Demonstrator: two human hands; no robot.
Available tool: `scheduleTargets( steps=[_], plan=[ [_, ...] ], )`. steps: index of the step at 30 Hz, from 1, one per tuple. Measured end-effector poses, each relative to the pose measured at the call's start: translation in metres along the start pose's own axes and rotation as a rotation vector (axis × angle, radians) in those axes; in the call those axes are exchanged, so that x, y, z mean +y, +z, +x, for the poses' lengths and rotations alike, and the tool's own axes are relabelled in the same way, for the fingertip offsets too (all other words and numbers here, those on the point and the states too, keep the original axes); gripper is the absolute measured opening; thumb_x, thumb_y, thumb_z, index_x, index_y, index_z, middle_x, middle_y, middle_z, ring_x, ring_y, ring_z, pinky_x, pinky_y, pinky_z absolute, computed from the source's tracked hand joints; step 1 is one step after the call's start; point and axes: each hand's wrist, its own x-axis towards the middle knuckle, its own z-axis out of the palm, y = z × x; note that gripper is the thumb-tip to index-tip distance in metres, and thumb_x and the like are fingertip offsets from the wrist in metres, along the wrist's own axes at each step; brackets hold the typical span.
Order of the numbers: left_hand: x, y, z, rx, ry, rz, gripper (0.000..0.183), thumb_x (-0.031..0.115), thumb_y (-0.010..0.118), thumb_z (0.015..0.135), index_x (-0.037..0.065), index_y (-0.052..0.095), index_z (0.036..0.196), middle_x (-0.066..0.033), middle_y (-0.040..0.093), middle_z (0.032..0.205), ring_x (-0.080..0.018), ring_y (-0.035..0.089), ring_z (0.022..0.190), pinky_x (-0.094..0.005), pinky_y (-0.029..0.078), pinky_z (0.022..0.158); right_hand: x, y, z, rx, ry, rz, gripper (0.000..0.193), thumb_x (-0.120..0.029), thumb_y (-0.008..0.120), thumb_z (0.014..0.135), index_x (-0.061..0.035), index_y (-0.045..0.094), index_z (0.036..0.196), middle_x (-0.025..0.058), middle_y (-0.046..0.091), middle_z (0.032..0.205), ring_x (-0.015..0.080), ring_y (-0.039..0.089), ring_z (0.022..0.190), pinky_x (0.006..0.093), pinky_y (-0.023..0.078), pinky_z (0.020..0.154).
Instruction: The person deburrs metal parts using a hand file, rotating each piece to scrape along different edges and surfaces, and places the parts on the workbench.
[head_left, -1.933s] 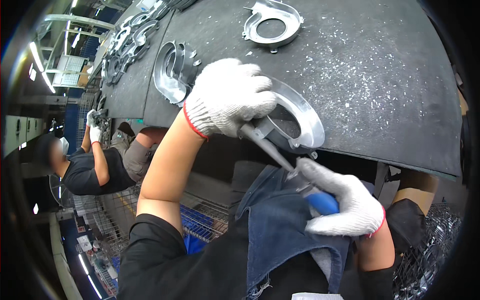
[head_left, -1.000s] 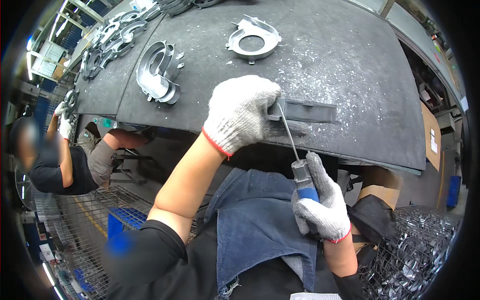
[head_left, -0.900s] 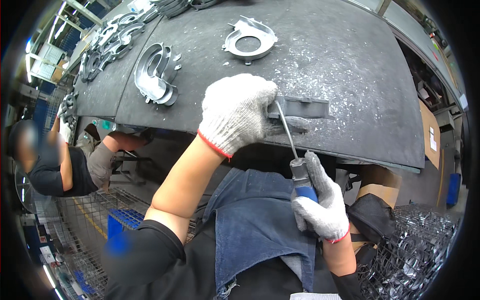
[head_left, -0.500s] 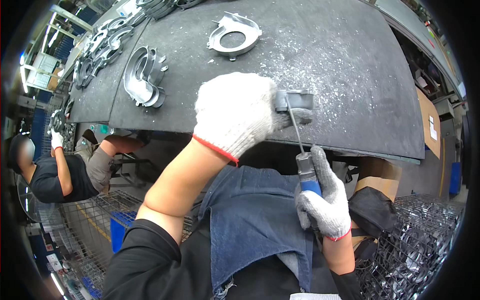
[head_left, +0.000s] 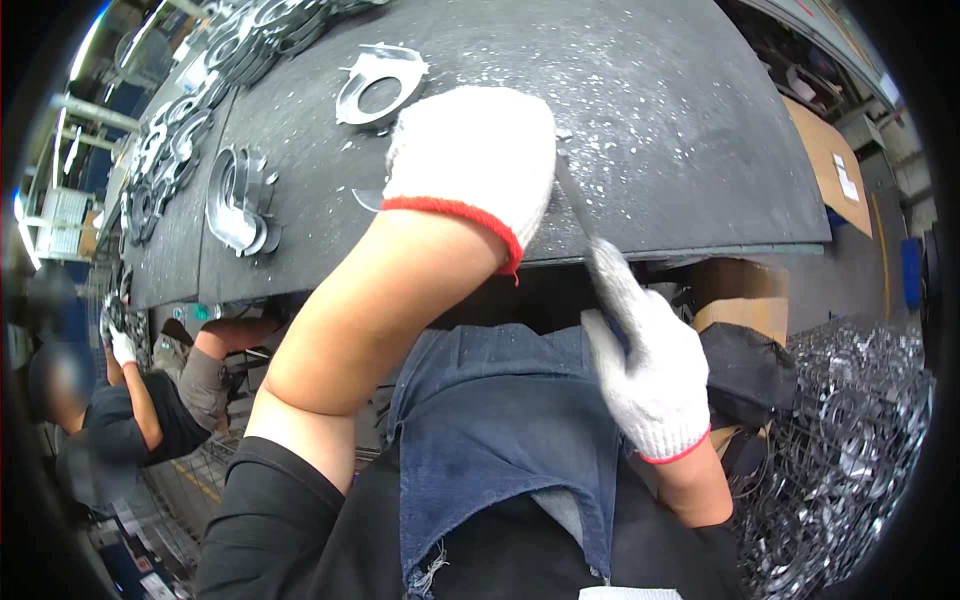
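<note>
My left hand point(head_left: 470, 150), in a white knit glove with a red cuff, is closed over a grey metal casting point(head_left: 369, 199) at the near side of the table. The glove hides most of the casting; a curved edge shows at its left. My right hand point(head_left: 655, 375), gloved too, grips a file-like tool with a long, thin metal blade point(head_left: 573, 195). Its handle is largely covered by my fingers. The blade's tip reaches up beside my left hand; whether it touches the casting is hidden.
On the dark table point(head_left: 690, 180), strewn with pale shavings, lie a ring-shaped casting point(head_left: 412, 72) and a curved casting point(head_left: 232, 215). More castings point(head_left: 245, 55) are heaped far left. A wire basket of metal parts point(head_left: 850, 430) stands at right. Another person point(head_left: 125, 420) works at left.
My left hand has turned, so the casting in it is now mostly hidden. The tool's blade has shifted up and left with my right hand. The whole view has swung somewhat.
</note>
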Motion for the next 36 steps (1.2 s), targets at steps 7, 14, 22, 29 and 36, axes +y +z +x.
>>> scheduleTargets(
  steps=[7,14,22,29,36],
  plan=[
    [0.018,-0.025,0.039,-0.321,0.025,0.177,0.026,0.019,0.067,0.099,0.005,0.086,0.109,-0.0211,0.083,0.11,-0.038,0.081,0.105,-0.0467,0.064,0.091,-0.002,0.012,0.0,0.043,0.021,-0.374,0.064,-0.015,0.077,0.099,-0.0324,0.063,0.158,0.0154,0.065,0.09,0.0347,0.069,0.064,0.0465,0.058,0.061],
    [0.036,-0.025,0.073,-0.468,0.074,0.218,0.03,0.016,0.071,0.095,0.007,0.085,0.119,-0.0207,0.081,0.123,-0.0379,0.08,0.11,-0.0488,0.063,0.096,0.026,0.033,0.017,0.11,-0.043,-0.071,0.071,-0.013,0.07,0.102,-0.0195,0.048,0.169,0.0177,0.074,0.113,0.0264,0.074,0.072,0.0403,0.061,0.067],
    [0.047,-0.048,0.098,-0.654,0.336,0.269,0.042,0.032,0.089,0.084,-0.004,0.084,0.106,-0.0251,0.081,0.097,-0.0395,0.08,0.086,-0.0484,0.065,0.084,0.018,0.021,0.022,0.169,0.056,-0.489,0.058,-0.018,0.068,0.104,-0.0368,0.06,0.157,0.0175,0.068,0.084,0.0412,0.073,0.074,0.0511,0.063,0.071],
    [0.015,-0.036,0.09,-0.578,0.31,0.135,0.044,0.035,0.089,0.084,-0.006,0.083,0.099,-0.0247,0.08,0.089,-0.0393,0.079,0.079,-0.0482,0.065,0.081,0.031,-0.026,0.048,-0.084,0.191,-0.687,0.056,-0.014,0.054,0.104,-0.0137,0.057,0.16,0.0231,0.08,0.11,0.0413,0.078,0.102,0.0531,0.062,0.092],
    [-0.064,-0.037,0.002,-0.474,0.271,-0.243,0.03,0.03,0.076,0.094,0.002,0.082,0.101,-0.0187,0.079,0.088,-0.0356,0.079,0.088,-0.0438,0.062,0.087,0.056,-0.012,-0.003,-0.114,0.312,0.541,0.094,-0.013,0.084,0.089,0.0034,0.039,0.17,0.0186,0.054,0.169,0.0254,0.053,0.153,0.0379,0.038,0.128]
  ],
)
